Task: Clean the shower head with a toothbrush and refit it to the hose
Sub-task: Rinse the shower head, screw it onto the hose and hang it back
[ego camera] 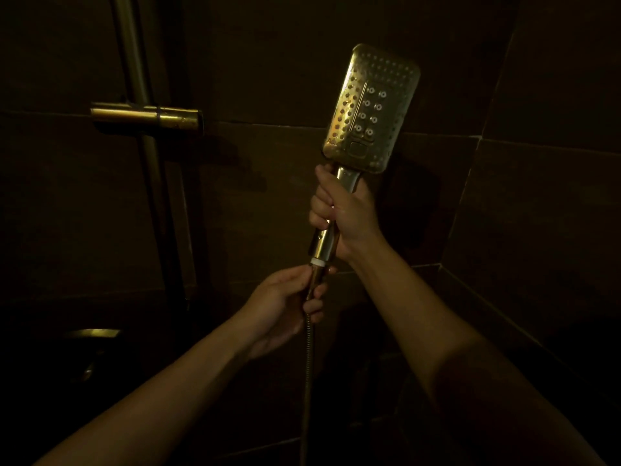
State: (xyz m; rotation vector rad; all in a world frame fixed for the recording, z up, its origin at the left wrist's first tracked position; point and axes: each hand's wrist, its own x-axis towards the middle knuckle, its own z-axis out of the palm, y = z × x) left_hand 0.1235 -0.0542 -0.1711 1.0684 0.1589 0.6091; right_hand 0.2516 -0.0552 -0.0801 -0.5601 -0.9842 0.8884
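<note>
The head [373, 105] is held up in the air right of centre, in front of the far tiled wall, with its nozzle face turned toward you. Your right grip [346, 210] is clenched round its handle [349, 178]. Just below, your left grip [285, 301] pinches the nut [317, 275] at the top of the hose [306, 364]. A white ring [318, 263] shows between the handle end and the nut, so I judge the joint is not seated. I cannot tell whether you are loosening or tightening, and no toothbrush is in view.

Either way, hold the handle steady with the right and let only the left fingers turn the nut. Line the nut up straight with the handle so the thread does not cross, and let the hose hang free so it does not twist along. Hand-tight should do.

The head's long axis runs nearly upright, leaning a little right at the top, with the spray plate high and the hose end low and nearer you. Well apart to the left stand the rail [134, 62] and the mixer [144, 117].
</note>
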